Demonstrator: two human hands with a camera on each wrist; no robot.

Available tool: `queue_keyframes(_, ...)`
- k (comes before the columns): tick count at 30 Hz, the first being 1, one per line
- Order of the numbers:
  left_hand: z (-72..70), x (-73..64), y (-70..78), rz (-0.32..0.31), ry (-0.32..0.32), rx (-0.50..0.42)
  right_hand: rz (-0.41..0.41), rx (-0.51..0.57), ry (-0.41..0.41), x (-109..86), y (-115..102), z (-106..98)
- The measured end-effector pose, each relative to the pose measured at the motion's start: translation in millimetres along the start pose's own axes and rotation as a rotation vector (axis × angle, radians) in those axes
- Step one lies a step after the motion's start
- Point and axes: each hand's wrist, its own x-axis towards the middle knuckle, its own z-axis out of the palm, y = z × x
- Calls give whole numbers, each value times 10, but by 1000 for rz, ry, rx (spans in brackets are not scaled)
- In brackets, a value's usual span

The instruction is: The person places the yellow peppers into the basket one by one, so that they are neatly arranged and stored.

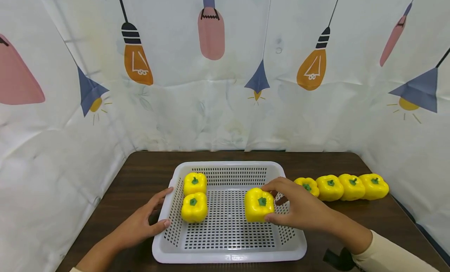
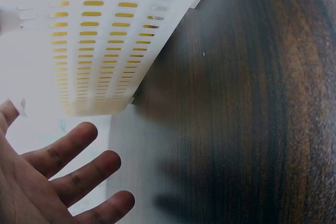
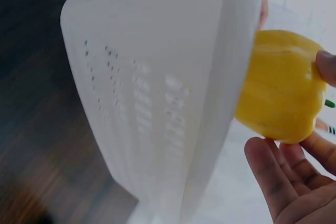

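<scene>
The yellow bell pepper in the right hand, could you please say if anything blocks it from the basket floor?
Nothing visible blocks the yellow bell pepper from the white basket floor; two bell peppers inside lie farther left.

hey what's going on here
A person is handling yellow peppers at a dark table. Their right hand grips one yellow pepper by its side, holding it over the right part of a white basket. Their left hand is at the basket's left rim, fingers spread. Two peppers sit inside on the left, and four more show in a row on the table to the right.
</scene>
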Motion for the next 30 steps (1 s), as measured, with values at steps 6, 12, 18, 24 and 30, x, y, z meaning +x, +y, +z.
queue_keyframes(6, -8, -3, -5, -9, 0, -2, 16, -4, -10, 62, -77, 132)
queue_keyframes(12, -8, -1, 2, -11, -2, -16, 17, 6, -34, 126, -176, 242)
queue_keyframes(18, -11, 2, 7, -12, -1, -10, 24, 19, -70, 194, -275, 347)
queue_keyframes(24, -12, 4, 5, -21, -5, -11, 11, 12, -92, 251, -331, 465)
queue_keyframes(30, -3, -1, -3, -10, -5, -14, -3, -7, -113, 291, -381, 559)
